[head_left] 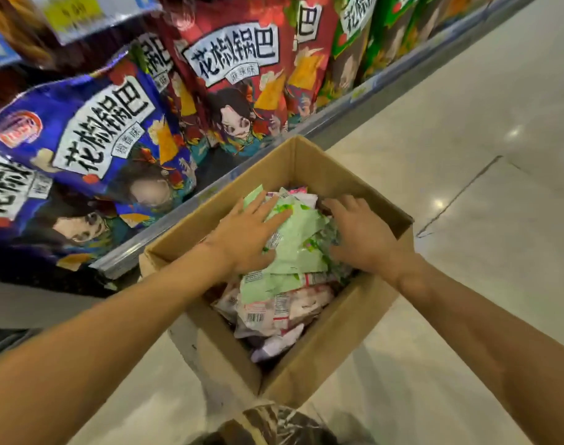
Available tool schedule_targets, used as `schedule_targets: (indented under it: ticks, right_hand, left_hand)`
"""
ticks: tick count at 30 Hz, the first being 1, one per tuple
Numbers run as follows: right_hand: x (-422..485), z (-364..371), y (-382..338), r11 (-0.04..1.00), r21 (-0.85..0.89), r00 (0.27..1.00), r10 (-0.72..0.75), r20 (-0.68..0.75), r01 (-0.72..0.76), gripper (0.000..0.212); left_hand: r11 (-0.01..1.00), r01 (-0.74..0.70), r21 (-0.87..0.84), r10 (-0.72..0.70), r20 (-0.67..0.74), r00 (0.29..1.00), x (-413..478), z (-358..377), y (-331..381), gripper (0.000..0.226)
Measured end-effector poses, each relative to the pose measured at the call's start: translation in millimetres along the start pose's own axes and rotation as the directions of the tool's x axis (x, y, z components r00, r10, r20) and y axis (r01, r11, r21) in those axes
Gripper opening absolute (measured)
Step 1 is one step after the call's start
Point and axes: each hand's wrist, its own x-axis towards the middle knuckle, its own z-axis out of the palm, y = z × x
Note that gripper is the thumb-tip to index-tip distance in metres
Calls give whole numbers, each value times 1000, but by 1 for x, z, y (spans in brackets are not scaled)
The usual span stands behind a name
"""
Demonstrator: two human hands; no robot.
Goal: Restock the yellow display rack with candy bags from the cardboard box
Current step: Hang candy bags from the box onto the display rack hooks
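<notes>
- The left grip (248,236) lay flat on the green bags (299,248), fingers straight and spread, pressing rather than pinching.
- The right grip (364,232) sat against the pile's right side with fingers lightly bent; whether they closed on a bag could not be told.
- The green bags were loose and overlapping at the top of the box (338,332), with pink bags (306,300) under them.
- A good gather probably meant squeezing the pile between both palms, thumbs tucked under the lowest bag, so the slick packs would not fan out.
- A modest stack seemed safer than a full armful.
- The box stood on the floor (466,155), just beside a shelf (210,194) of large snack bags (81,139).
- The yellow rack was out of view, so a carry would follow.
</notes>
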Motion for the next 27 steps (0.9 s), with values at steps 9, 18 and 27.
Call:
schedule_targets:
  ticks: [9,18,27]
  right_hand:
    - [23,14,-14,982,-170,995,-89,-39,81,68]
    - [19,25,-12,981,75,975,-187,119,179,87]
    - [39,35,-25,983,-92,987,-156,28,158,78]
  left_hand:
    - [997,66,44,-64,-40,997,-34,10,-6,86]
    - [946,126,-298,-194,-211,958,-61,12,-20,59]
    - [595,70,-800,-412,-229,882,-84,4,-46,24]
